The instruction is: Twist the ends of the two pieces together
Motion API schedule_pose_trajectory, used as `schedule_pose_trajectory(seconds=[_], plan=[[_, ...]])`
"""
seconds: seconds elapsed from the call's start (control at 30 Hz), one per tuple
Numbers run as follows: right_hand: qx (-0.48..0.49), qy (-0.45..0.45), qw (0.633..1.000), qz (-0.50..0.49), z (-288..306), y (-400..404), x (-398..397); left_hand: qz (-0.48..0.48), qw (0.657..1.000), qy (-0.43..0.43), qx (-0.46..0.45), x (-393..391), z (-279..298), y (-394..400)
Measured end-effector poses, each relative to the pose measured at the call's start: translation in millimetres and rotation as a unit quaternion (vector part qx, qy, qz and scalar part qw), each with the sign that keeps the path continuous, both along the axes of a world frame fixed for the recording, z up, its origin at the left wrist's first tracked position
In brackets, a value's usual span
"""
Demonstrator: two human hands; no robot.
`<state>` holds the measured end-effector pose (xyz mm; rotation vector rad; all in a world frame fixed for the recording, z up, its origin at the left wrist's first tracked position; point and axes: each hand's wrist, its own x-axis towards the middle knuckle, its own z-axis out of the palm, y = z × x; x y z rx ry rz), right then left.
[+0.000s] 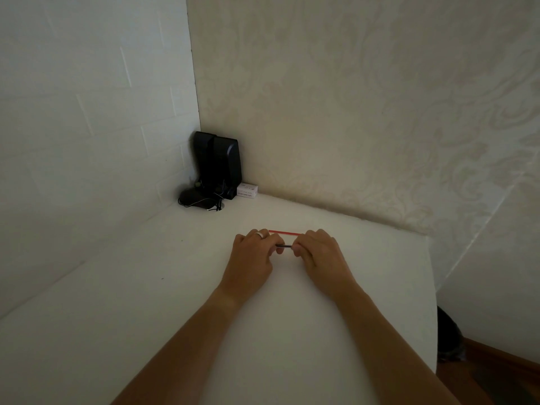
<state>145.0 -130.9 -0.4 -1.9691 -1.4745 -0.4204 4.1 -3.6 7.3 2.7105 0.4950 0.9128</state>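
Observation:
Both my hands meet over the middle of a white table [146,302]. My left hand [252,258], with a ring on one finger, and my right hand [320,255] each pinch one end of a short thin dark stick [285,246] held level between them. Just beyond the fingers lies a thin red stick [285,232], its ends hidden behind my hands. I cannot tell whether the fingers touch the red stick.
Two black speakers [217,163] with loose cables [209,201] stand in the far corner, with a small white box [247,190] beside them. Walls close the left and far sides. The table's right edge [432,287] drops to a wooden floor and a dark object [450,334].

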Motion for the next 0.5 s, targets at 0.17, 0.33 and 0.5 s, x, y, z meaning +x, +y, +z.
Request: schedule_pose_trajectory(seconds=[0.17, 0.33, 0.5], plan=[[0.032, 0.000, 0.999, 0.017, 0.0, 0.6, 0.1, -0.007, 1.000, -0.003, -0.007, 0.6, -1.7, 2.3], [0.023, -0.014, 1.000, 0.011, -1.6, 2.7, -0.5, -0.009, 1.000, 0.001, -0.025, 0.4, -2.4, 3.8], [0.022, 0.049, 0.999, -0.005, -0.6, 2.5, -2.4, 0.003, 1.000, 0.001, -0.008, 1.3, -0.8, 2.9]])
